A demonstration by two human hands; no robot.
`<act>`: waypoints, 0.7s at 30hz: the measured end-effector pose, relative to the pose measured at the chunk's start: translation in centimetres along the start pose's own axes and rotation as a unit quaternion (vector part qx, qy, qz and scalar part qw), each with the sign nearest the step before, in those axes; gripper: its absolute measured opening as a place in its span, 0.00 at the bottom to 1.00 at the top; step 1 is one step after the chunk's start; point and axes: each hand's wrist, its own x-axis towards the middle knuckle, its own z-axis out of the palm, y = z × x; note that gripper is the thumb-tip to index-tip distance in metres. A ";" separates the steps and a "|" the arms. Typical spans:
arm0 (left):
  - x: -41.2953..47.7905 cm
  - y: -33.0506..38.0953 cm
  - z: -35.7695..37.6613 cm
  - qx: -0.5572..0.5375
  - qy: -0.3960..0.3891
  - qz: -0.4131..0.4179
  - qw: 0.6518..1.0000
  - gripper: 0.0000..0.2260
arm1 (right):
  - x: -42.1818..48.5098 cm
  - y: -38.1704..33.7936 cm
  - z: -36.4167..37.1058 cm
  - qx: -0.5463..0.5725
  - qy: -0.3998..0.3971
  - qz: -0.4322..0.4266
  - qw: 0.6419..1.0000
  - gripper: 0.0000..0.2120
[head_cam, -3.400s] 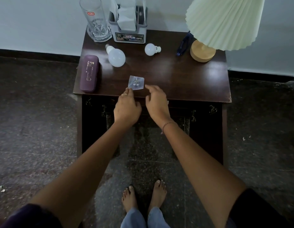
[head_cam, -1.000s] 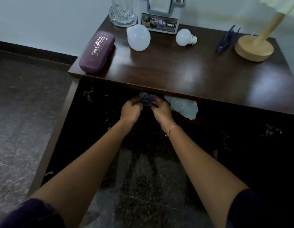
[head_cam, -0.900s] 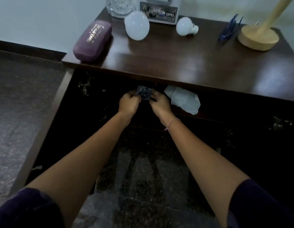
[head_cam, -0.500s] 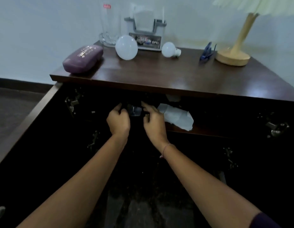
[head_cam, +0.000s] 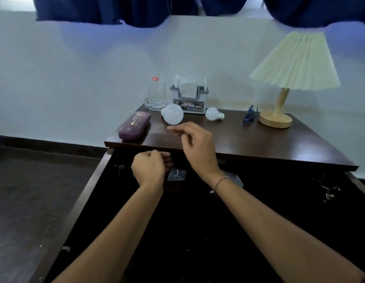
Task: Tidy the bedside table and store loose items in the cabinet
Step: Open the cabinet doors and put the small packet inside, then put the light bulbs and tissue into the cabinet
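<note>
While the left hand (head_cam: 150, 170) curls into an empty fist beside the clear packet (head_cam: 177, 175) on the cabinet shelf (head_cam: 183, 185) (just under the tabletop), the right hand (head_cam: 198, 149) hovers loose-fingered, holding nothing, over the bedside table (head_cam: 259, 144) edge.

Left of lamp (head_cam: 294, 66), back row blocks: clip (head_cam: 249, 117), small bulb (head_cam: 213, 114), holder (head_cam: 188, 99), large bulb (head_cam: 173, 117), glass (head_cam: 156, 94), case (head_cam: 134, 125). Forward of lamp: bare tabletop (head_cam: 259, 141), open passage.

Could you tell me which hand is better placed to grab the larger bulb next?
Probably the right hand: it is above the tabletop, fingers extended toward the larger bulb. The left hand is curled lower, below that tabletop.
</note>
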 end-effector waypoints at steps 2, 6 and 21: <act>-0.1 1.5 -0.4 -0.006 -0.004 0.012 1.000 0.16 | 1.3 0.9 -0.1 0.005 0.019 0.087 0.996 0.16; -0.1 4.6 0.9 -0.002 -0.006 0.057 0.998 0.15 | 3.2 4.2 -0.3 -0.005 -0.052 0.337 0.940 0.13; 4.3 5.3 7.0 0.112 0.038 0.101 0.988 0.18 | 5.9 7.3 0.5 0.026 -0.077 0.422 0.903 0.25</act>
